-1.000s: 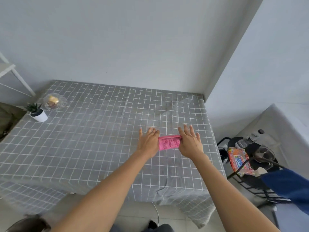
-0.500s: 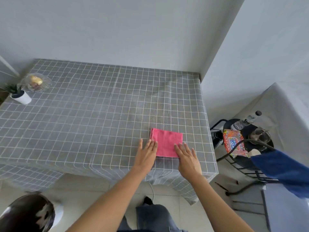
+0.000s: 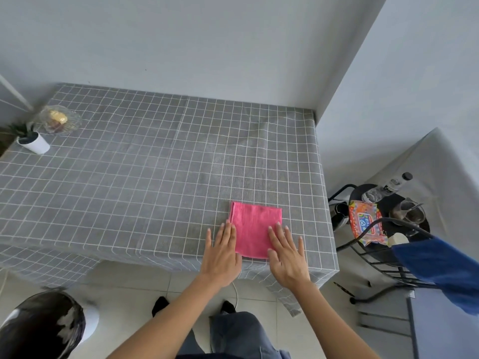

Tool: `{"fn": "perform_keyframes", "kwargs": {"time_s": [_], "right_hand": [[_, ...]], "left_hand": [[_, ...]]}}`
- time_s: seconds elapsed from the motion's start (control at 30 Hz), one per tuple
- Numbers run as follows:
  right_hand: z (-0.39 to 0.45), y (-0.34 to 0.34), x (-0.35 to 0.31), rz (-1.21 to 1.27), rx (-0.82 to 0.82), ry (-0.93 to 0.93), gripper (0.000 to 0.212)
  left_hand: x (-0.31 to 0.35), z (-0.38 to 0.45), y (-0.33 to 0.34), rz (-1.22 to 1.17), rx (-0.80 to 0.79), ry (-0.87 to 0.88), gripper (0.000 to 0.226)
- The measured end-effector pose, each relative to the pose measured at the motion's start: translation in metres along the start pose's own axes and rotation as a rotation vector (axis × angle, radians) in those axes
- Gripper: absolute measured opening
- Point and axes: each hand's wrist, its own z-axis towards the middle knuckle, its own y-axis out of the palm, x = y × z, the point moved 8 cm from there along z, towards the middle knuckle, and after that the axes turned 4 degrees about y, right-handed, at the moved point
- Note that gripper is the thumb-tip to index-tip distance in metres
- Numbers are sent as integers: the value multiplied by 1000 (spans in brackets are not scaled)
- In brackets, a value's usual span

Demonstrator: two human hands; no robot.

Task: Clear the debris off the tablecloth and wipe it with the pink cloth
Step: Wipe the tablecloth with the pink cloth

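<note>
The pink cloth [image 3: 255, 228] lies folded flat in a square near the front right corner of the grey checked tablecloth [image 3: 145, 177]. My left hand [image 3: 223, 252] rests flat at the cloth's left edge, fingers together and pointing away from me. My right hand [image 3: 286, 252] lies flat with fingers spread, its fingertips on the cloth's lower right part. Neither hand grips anything. I see no debris on the tablecloth.
A small plant in a white pot [image 3: 33, 142] and a glass dish with something yellow [image 3: 59, 121] stand at the table's far left. A black round side table [image 3: 388, 224] with a colourful packet, glasses and a bottle stands to the right. A dark bin [image 3: 44, 325] sits on the floor at lower left.
The cloth went from bunched between my hands to folded flat. My hands drew back toward the table's front edge and now lie flat at the cloth's near sides.
</note>
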Motion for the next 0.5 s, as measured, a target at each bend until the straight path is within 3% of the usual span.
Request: {"fn": "perform_keyframes", "kwargs": {"time_s": [0.07,0.23,0.33,0.5], "right_hand": [[8,-8,0,89,60,38,75],[35,-4,-7,-30,63,81,63],[47,3,-8,-40,72,100,67],[46,9,3,-39,88,146,53]], "left_hand": [[1,6,-11,-65,58,2,62],[4,37,-21,-93,119,25,55],[-1,54,-14,-68,76,22,55],[-21,59,5,-67,-7,7,58]]}}
